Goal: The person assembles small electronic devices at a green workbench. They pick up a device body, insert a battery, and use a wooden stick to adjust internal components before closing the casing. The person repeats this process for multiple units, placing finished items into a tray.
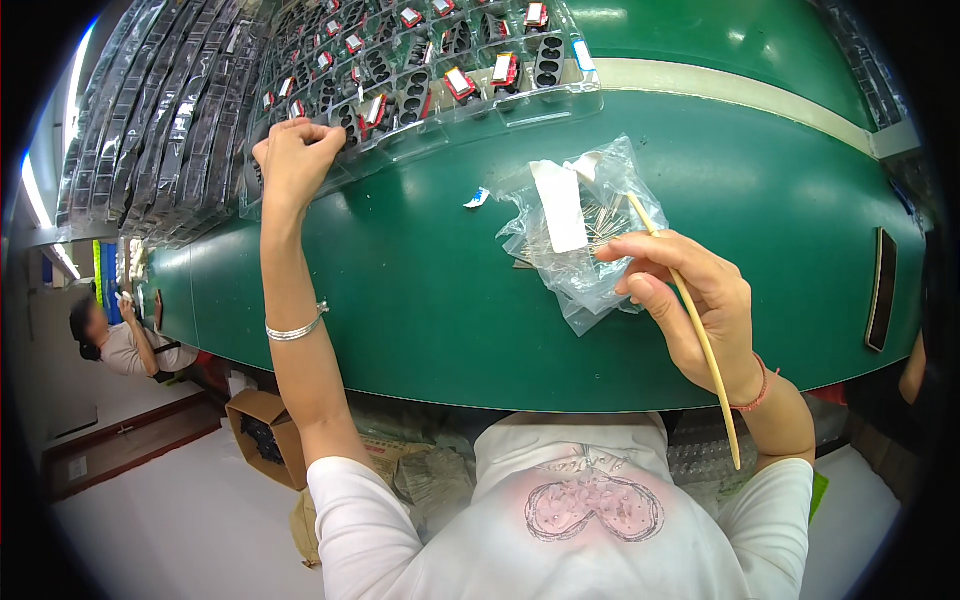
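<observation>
Stick in right hand, left hand at the tray: work looks midway

Progress: seems partway. The clear plastic tray (545,112) at the bench's (440,320) far edge, left of centre, is well stocked in the compartments that show. A loose bundle of metal pins (603,222) is not used up; it lies in a crumpled plastic bag (590,295), right of the bench's middle. Can't tell which tray pieces are finished or how many are left; no count possible.

Hands: left hand (297,160) is at the tray's near edge, toward its left corner, fingers bunched close together; can't tell if anything is pinched. Right hand (718,300) is half curled, thumb and index fingertips apart, with a wooden stick (714,370) held slantwise across the fingers. Stick's upper tip is over the bag, lower end toward the bench's near edge.

Looks: stick is pale, slim, plain, slightly bowed in this view. Pins are thin, silvery, jumbled. Bag is clear and wrinkled, with a blank-looking white label (560,205) over part of the pins. Tray holds black three-hole modules (549,62) and red parts (505,70) with pale tops.
</observation>
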A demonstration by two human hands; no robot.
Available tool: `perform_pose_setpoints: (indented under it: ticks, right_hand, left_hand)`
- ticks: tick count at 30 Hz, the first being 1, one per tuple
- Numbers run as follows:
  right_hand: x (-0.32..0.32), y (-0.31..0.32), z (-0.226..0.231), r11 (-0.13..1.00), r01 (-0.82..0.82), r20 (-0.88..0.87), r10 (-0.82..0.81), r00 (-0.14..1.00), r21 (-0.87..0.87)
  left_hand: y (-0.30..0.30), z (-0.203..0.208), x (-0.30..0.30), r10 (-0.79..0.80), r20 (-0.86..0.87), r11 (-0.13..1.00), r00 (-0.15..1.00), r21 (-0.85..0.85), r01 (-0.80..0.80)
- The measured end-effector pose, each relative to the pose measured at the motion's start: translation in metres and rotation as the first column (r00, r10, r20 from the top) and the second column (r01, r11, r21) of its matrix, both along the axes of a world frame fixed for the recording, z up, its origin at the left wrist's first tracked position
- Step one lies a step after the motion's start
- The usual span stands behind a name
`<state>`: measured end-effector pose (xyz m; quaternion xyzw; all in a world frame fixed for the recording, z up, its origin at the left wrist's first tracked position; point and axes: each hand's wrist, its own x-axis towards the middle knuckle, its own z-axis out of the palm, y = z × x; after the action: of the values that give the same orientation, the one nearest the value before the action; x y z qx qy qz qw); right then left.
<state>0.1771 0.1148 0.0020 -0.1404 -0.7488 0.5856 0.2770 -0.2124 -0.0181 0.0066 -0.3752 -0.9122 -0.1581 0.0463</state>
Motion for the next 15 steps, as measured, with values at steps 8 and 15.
perform_pose_setpoints:
  ticks: [8,15]
  right_hand:
    - [0.000,0.000,0.000,0.999,-0.013,-0.014,0.014,1.000,0.032]
    - [-0.001,0.003,-0.001,1.000,0.025,0.024,-0.025,0.999,-0.001]
  left_hand:
    - [0.003,0.011,0.008,0.090,0.241,0.988,0.966,0.099,-0.117]
    - [-0.003,0.021,0.062,-0.038,0.306,0.820,0.951,0.554,-0.145]
